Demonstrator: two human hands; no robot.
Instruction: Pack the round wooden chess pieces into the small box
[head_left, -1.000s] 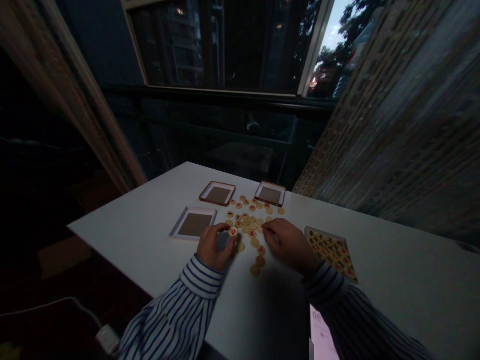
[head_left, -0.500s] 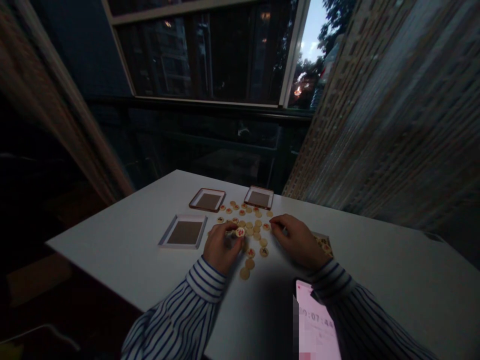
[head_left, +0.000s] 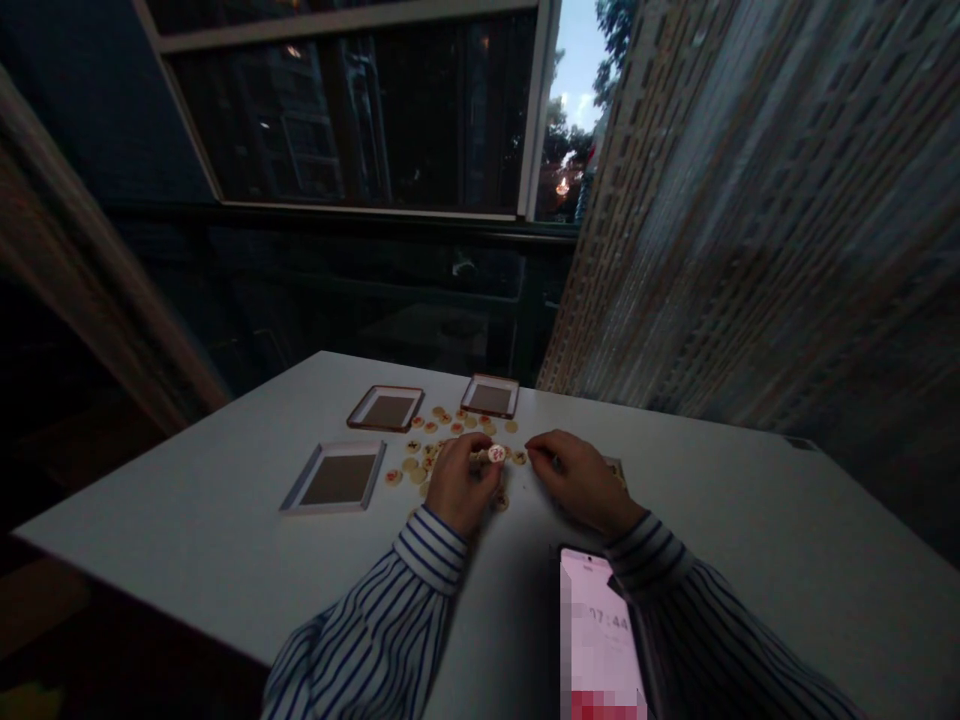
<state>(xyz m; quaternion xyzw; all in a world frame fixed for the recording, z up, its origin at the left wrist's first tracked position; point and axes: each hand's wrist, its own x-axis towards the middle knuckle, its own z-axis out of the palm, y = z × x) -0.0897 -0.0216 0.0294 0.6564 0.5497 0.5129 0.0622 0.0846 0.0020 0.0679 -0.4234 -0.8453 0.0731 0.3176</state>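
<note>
My left hand (head_left: 461, 485) is closed, thumb and fingers gripping a round wooden xiangqi piece (head_left: 496, 454) with a red character on its face. Pale edges beside it hint at more pieces in the same grip, though the fingers hide how many. My right hand (head_left: 585, 482) has its thumb and forefinger pinched together. Its tips are at the edge of a dark-marked xiangqi piece (head_left: 519, 457); whether they grip it I cannot tell. Other loose pieces (head_left: 410, 465) lie scattered around and behind my left hand, some showing characters, others blank side up.
A white-rimmed box lid (head_left: 371, 490) lies at left. Two brown-rimmed trays (head_left: 415, 424) (head_left: 516, 398) are farther back. A container (head_left: 616, 468) sits partly hidden behind my right hand. A phone (head_left: 600, 620) showing a timer lies by my right forearm. The white table (head_left: 187, 530) stands before a window.
The view has swung right, so the table's things sit farther left in the picture. My left hand, still holding its piece, has moved right over the table and closer to my right hand.
</note>
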